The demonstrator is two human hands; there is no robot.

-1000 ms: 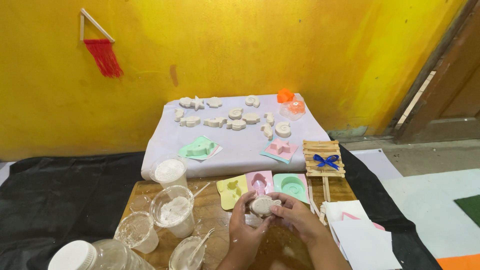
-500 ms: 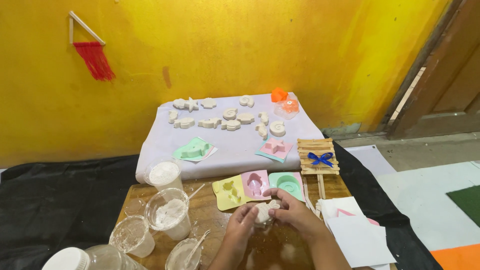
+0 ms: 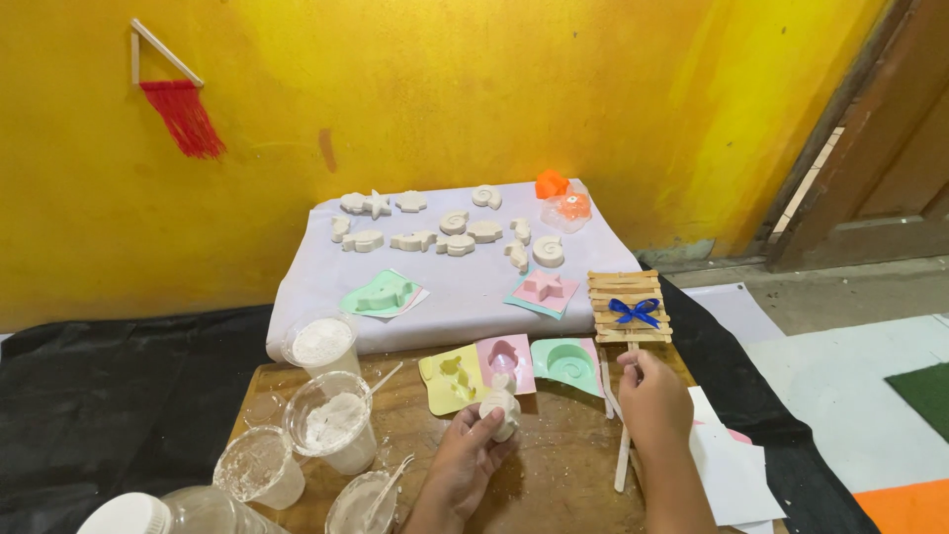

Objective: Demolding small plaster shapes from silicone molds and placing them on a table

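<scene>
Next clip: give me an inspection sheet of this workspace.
Surface: wooden board on black cloth.
Job's things: white plaster figure in left hand; wooden stick in right hand.
Clutter: three moulds behind the hands, cups of white powder, stick raft with a blue bow, white casts on the pale sheet.
Grips: both closed on their items.
Cables: nothing seen.
Surroundings: yellow wall, wooden door.

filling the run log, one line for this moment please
left hand: holds white plaster cast | right hand: grips wooden stick | moulds: on wooden board
</scene>
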